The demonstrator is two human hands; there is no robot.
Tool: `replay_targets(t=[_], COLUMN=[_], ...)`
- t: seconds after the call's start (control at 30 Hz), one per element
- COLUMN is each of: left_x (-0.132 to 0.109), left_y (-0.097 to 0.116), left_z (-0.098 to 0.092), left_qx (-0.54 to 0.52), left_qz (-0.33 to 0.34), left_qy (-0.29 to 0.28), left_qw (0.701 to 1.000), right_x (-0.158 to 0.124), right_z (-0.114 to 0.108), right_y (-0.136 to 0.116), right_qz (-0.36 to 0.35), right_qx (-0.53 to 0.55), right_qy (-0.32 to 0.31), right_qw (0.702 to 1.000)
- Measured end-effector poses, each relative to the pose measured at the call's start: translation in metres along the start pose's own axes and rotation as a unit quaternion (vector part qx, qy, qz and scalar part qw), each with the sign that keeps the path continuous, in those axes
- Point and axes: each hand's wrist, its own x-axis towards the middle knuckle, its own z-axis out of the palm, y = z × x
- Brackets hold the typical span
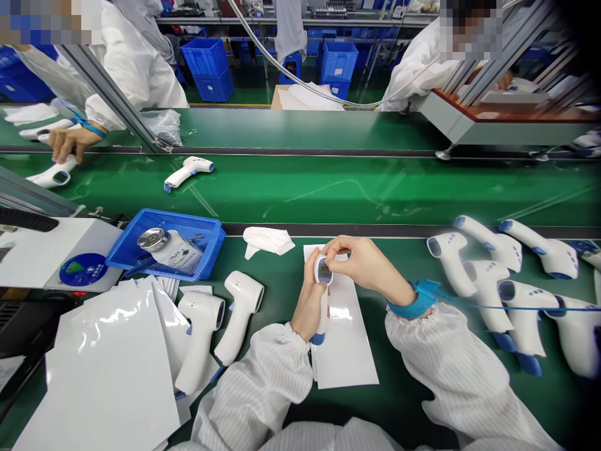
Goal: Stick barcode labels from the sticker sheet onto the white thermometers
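My left hand (310, 307) is wrapped around the handle of a white infrared thermometer (323, 310) with a blue base, its small display facing me. At the display's upper edge, my right hand (354, 258) has thumb and fingers pinched together; anything between them is too small to make out. A blue wrist strap (416, 300) circles my right wrist. Under both hands lies a glossy white sheet (350, 332). Two more thermometers, one nearer (200, 338) and one beside it (239, 313), lie left of my left hand.
Several thermometers (488, 288) cluster at the right. To the left are a blue tray (213, 250) with a metal-capped bottle, glossy sheets (107, 369) and a white device (89, 250). A crumpled white cloth (267, 241) borders the green belt (328, 191). Across it, a co-worker's hand (70, 143) touches a thermometer.
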Motion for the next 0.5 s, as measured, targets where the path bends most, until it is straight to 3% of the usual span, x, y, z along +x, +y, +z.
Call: replay_targets(t=[0.33,0.5], left_x=[-0.0015,0.0024], left_y=[0.0028,0.0063], left_z=[0.0011,0.0019], left_qx=[-0.038,-0.006], left_qz=[-0.018,-0.011], left_qy=[-0.01,0.03], left_qw=[0.999,0.999], right_x=[0.0024,0.0013], right_z=[-0.0006,0.0001], right_y=[-0.0041,-0.006], right_qz=[0.008,-0.003], right_qx=[-0.031,-0.052], right_qy=[-0.013,-0.008], right_qw=[0.999,0.999])
